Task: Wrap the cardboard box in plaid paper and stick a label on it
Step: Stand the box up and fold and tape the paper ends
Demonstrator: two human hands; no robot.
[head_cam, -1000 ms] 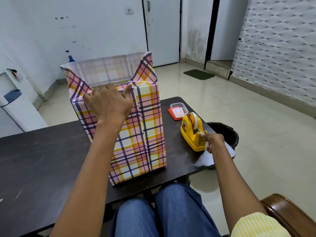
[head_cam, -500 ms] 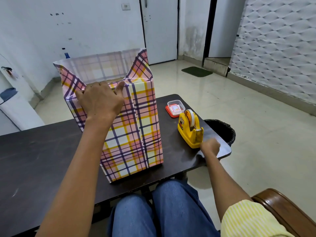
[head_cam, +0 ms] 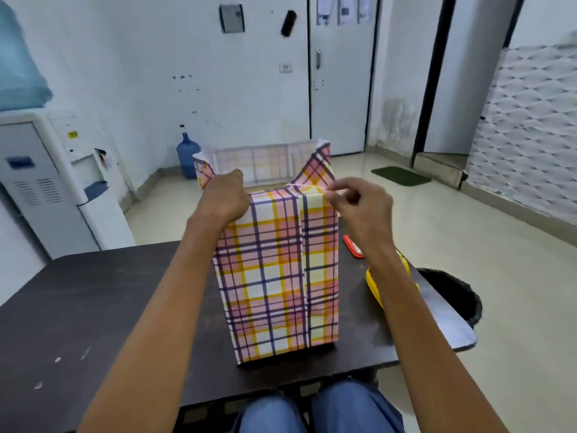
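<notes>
The cardboard box, wrapped in pink, yellow and purple plaid paper, stands upright in the middle of the dark table. Its top is open, with the paper flaps at the back and both sides standing up. My left hand presses the folded near flap down at the box's top left corner; its fingers are hidden behind the hand. My right hand is at the top right corner and pinches a short, faint strip of clear tape that reaches across the top edge. No label is in view.
A yellow tape dispenser and a red-lidded container sit on the table right of the box, partly behind my right arm. A white sheet overhangs the table's right edge above a black bin. A water dispenser stands at left.
My right hand left the tape dispenser and rose to the box's top right corner with a strip of tape. My left hand stayed on the top flap. The camera tilted up.
</notes>
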